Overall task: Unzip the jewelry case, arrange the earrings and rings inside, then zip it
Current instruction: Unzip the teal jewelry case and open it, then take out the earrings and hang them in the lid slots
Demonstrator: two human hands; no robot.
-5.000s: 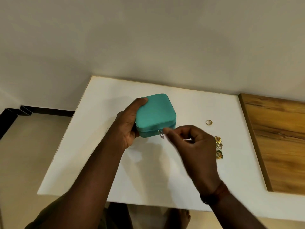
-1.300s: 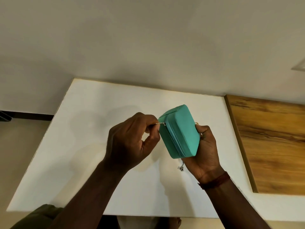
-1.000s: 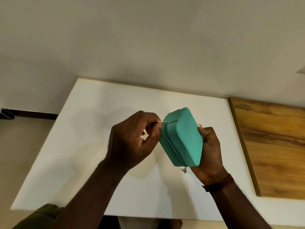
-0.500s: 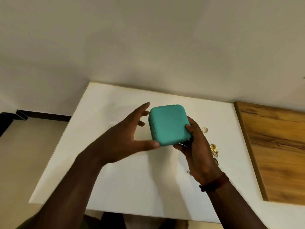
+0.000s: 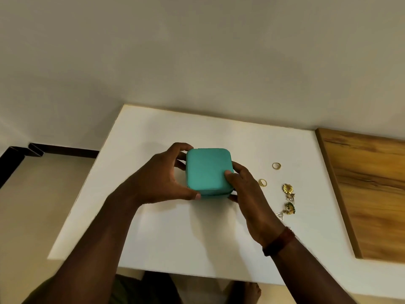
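Observation:
The teal square jewelry case [image 5: 207,170] lies flat, lid up, on the white table [image 5: 175,233], held between both hands. My left hand [image 5: 156,179] grips its left side, thumb at the front edge. My right hand [image 5: 246,191] holds its right front corner, thumb on the lid. To the right lie two gold rings, one ring [image 5: 276,165] farther back and one ring [image 5: 262,182] nearer my right hand. A cluster of earrings [image 5: 288,200] lies right of that: gold flower ones and small triangular ones. The zipper is hidden.
A wooden surface [image 5: 370,189] adjoins the table on the right. The table backs onto a plain wall. Its left and front edges drop to the floor [image 5: 39,194]; my knees show under the front edge.
The case, earlier held on edge while my left hand pulled its zipper tab, has been turned flat and set on the table. Both hands now hold its sides.

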